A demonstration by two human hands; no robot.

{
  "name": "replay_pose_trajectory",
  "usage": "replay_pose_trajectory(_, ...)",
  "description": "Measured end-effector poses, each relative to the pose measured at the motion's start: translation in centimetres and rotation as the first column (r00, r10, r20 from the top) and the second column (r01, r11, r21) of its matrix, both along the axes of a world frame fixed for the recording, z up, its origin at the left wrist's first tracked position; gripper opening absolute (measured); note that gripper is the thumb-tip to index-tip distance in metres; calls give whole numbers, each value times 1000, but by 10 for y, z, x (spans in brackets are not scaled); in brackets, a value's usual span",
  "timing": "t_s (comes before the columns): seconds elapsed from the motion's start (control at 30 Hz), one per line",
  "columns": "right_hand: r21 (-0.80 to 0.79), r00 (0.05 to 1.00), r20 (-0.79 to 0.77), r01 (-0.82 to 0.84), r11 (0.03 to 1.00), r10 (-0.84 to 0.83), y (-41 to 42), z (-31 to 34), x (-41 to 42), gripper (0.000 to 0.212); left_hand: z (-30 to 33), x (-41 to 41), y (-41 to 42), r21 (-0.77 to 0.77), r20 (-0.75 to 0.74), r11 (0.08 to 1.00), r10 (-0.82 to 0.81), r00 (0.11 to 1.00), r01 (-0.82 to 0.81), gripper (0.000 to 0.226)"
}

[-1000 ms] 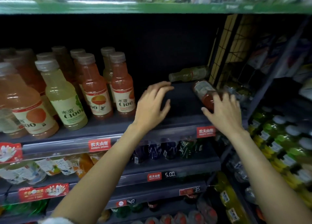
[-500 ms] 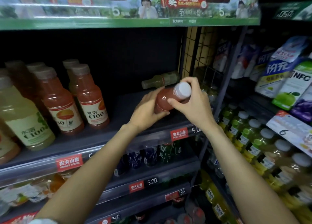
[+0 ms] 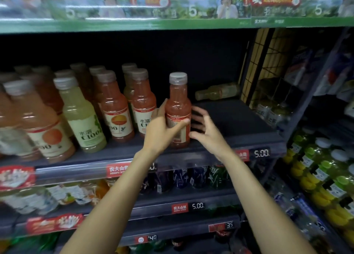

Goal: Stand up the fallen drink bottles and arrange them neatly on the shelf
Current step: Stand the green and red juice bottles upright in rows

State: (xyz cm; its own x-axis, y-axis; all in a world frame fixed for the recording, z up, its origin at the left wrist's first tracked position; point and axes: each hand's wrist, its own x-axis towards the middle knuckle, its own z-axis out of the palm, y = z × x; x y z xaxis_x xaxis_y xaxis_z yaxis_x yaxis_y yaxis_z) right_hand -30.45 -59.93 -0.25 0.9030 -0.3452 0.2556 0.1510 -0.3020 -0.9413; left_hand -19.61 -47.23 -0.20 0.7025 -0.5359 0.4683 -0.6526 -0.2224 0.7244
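Observation:
An orange-red drink bottle (image 3: 178, 102) with a grey cap stands upright near the front edge of the dark shelf (image 3: 229, 123). My left hand (image 3: 162, 127) wraps its lower half, thumb across the label. Just right of the bottle, my right hand (image 3: 206, 131) has its fingers spread and holds nothing. A pale yellow bottle (image 3: 217, 91) lies on its side at the back right of the shelf, cap pointing left.
Rows of upright orange and yellow bottles (image 3: 115, 108) fill the shelf's left part. A wire grid divider (image 3: 268, 66) bounds the right end. Price rails and lower shelves with more drinks (image 3: 191, 179) lie below; green-capped bottles (image 3: 316, 167) stand at the right.
The orange-red bottle, held tilted in both hands above the shelf edge, now stands upright on the shelf. My right hand has let go of it and opened.

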Motion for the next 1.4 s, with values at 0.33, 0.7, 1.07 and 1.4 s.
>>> replay_pose_trajectory(0.33, -155, 992, 61, 116, 981, -108, 59, -17, 37, 67, -16, -4, 56, -263, 138, 934, 283, 949, -241, 80)
replay_pose_trajectory(0.7, -302, 997, 9, 73, 951, -74, 88, -11, 78, 115, -18, 16, 81, -265, 146, 872, 457, 877, -411, 83)
replay_pose_trajectory(1.07, -789, 992, 120, 113, 603, -28, -15, -8, 44, 55, -15, -12, 40, -63, 754, 949, 249, 608, -310, 29)
replay_pose_trajectory(1.4, -870, 975, 89, -23, -493, -202, -140, 5, 105, 30, -23, 20, 7, 324, 785, 830, 32, 619, -454, 46)
